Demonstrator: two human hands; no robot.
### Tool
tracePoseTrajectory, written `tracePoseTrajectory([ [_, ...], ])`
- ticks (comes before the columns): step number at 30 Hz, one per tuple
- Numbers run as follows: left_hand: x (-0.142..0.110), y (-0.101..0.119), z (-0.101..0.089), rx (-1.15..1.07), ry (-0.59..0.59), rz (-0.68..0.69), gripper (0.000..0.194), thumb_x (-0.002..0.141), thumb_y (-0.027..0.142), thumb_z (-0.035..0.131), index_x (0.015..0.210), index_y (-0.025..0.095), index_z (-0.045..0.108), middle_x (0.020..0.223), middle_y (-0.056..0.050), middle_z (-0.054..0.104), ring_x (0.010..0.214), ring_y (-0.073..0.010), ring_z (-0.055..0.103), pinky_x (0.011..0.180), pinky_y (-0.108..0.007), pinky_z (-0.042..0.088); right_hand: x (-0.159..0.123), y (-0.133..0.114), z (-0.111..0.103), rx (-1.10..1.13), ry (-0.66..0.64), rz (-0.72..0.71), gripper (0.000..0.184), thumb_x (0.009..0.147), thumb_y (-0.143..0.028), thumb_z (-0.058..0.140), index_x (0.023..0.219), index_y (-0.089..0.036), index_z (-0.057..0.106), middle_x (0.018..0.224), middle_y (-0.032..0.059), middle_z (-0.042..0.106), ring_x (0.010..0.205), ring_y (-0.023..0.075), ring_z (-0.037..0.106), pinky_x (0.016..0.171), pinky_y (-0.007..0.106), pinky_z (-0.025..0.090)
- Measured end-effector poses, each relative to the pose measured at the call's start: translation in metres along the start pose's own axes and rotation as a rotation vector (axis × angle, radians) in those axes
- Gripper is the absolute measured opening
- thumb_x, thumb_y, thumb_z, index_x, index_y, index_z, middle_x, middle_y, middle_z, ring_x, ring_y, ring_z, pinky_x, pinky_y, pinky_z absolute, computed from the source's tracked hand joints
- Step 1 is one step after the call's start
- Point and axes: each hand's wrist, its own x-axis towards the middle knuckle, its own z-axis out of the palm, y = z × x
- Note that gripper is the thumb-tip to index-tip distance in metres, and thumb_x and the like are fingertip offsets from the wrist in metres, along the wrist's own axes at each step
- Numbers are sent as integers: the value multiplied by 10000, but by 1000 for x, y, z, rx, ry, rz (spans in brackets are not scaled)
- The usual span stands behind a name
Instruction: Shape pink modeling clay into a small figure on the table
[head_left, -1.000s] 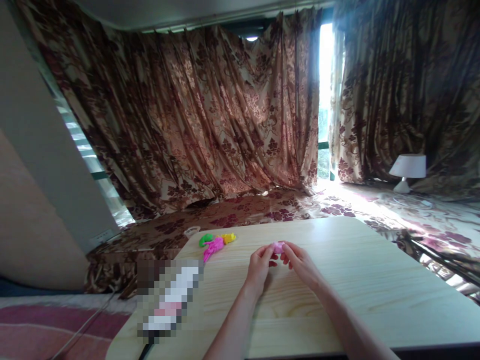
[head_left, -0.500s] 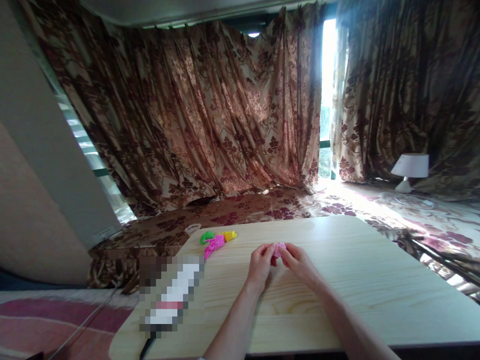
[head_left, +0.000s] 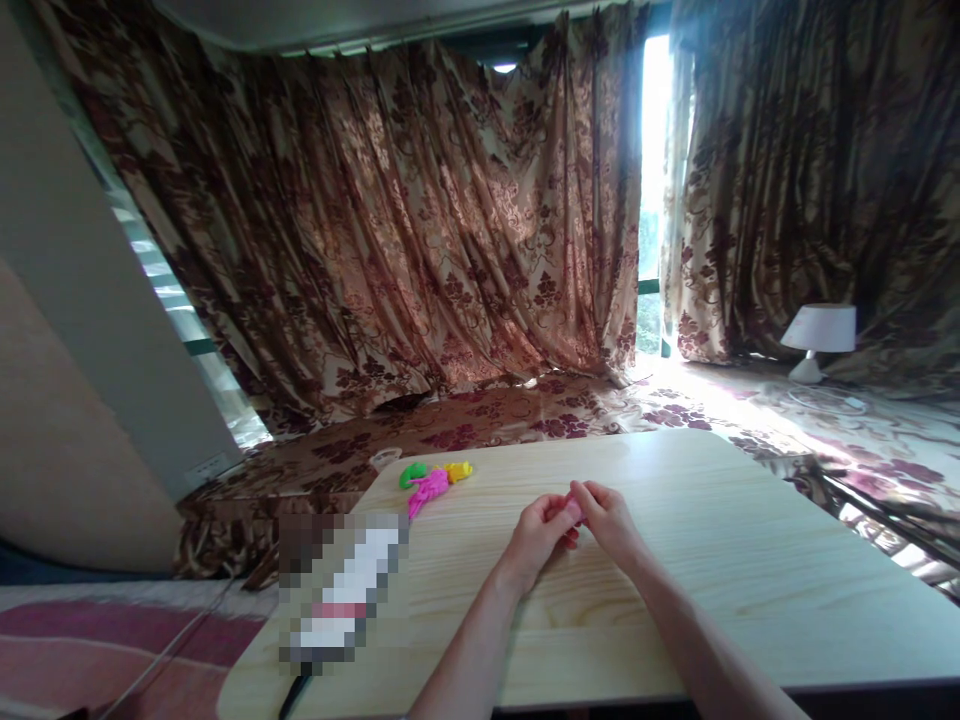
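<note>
Over the far half of the worktop, head view: left hand and right hand meet, both pinching a small pink piece between fingertips. Neither is nearer; piece mostly covered, long axis I cannot determine.

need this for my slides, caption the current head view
Left hand and right hand hold a mostly hidden pink piece between them over a wood-grain table.
</note>
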Motion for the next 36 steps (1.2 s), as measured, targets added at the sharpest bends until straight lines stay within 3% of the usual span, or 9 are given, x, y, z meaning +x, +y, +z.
tracePoseTrajectory([
  [4,1,4,-3,34,28,50,366,710,463,651,865,131,662,723,-47,643,569,-109,525,546,-230,405,-3,-7,-3,14,-83,16,519,856,-569,402,741,-129,652,517,-6,529,439,109,443,429,224,345],
  [8,4,6,-11,66,84,110,327,748,455,604,747,135,668,626,-9,578,555,-107,483,539,-227,377,-7,-13,1,10,-138,-21,408,836,-509,496,884,-139,659,608,-2,562,523,119,484,471,218,376],
  [12,4,3,-13,87,102,129,283,726,427,635,689,147,656,566,21,523,533,-98,447,525,-220,359,-5,-8,3,-27,-95,-63,377,829,-487,518,855,-138,659,593,-9,532,559,126,477,509,225,379],
  [17,8,-5,-12,78,109,85,419,752,547,545,648,147,615,526,12,522,486,-105,459,488,-230,364,-5,-2,2,-75,-74,-77,423,865,-496,442,772,-145,659,535,-23,489,515,121,452,496,232,368],
  [22,11,-13,-18,98,187,83,480,740,613,513,630,152,590,474,43,457,429,-86,394,430,-220,305,-10,-4,5,-101,-102,-99,384,811,-465,544,1062,-184,620,729,10,620,641,151,546,569,241,434],
  [28,10,-14,-14,158,156,81,484,774,605,473,730,155,646,469,42,467,414,-98,416,410,-224,287,-10,-7,9,-81,-111,-101,300,827,-443,528,908,-177,640,754,28,638,659,161,554,599,251,441],
  [36,9,-10,-9,171,127,120,436,803,560,473,739,158,629,485,52,447,431,-85,383,436,-220,280,-10,-10,8,-5,-119,-30,382,858,-475,467,772,-141,630,543,-21,517,483,107,442,442,209,337],
])
